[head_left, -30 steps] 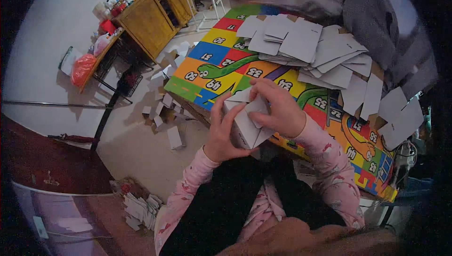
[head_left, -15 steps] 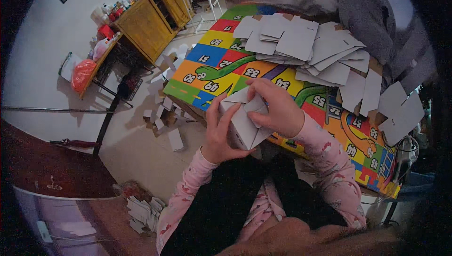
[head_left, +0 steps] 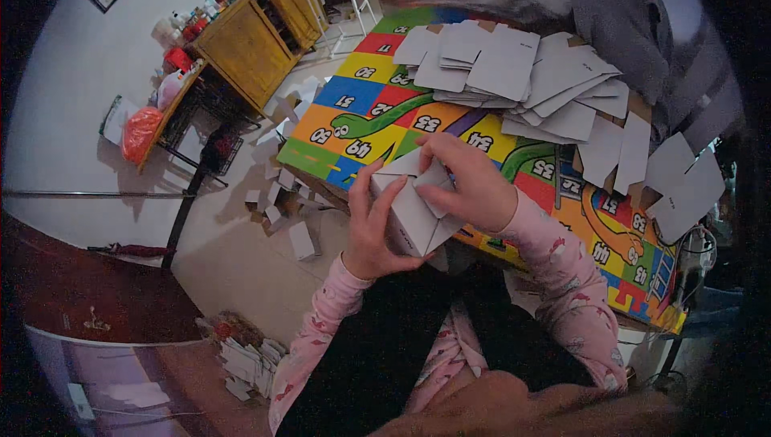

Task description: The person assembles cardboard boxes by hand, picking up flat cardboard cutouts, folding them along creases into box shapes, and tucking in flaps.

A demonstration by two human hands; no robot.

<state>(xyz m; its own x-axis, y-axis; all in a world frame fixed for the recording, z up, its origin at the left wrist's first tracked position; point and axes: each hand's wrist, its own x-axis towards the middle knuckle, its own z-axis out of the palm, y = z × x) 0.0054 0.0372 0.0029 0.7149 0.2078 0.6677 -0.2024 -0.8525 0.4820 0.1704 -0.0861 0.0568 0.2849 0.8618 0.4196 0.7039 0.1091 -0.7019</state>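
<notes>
A small white cardboard box [head_left: 411, 226] is held above my lap, tilted, with folded flaps meeting on its upper face. My left hand [head_left: 369, 228] grips it from the left, its index finger lying along the top and its thumb beneath the near corner. On the right side my right hand [head_left: 474, 184] bends over the box. Its index finger hooks the far edge while the thumb presses on the flaps near the middle of the top. Behind the hands, flat unfolded white box blanks [head_left: 502, 67] lie piled on a colourful board-game-patterned table [head_left: 341, 120].
Several folded white boxes [head_left: 303, 240] lie on the floor left of the table. A bundle of white card pieces [head_left: 249, 365] sits at the lower left. A wooden cabinet [head_left: 245, 43] and a red plastic bag [head_left: 142, 133] stand along the wall. Cables [head_left: 707, 248] hang at the table's right end.
My right thumb has slid slightly left and up across the flaps. The box stays in my left hand, almost where it was.
</notes>
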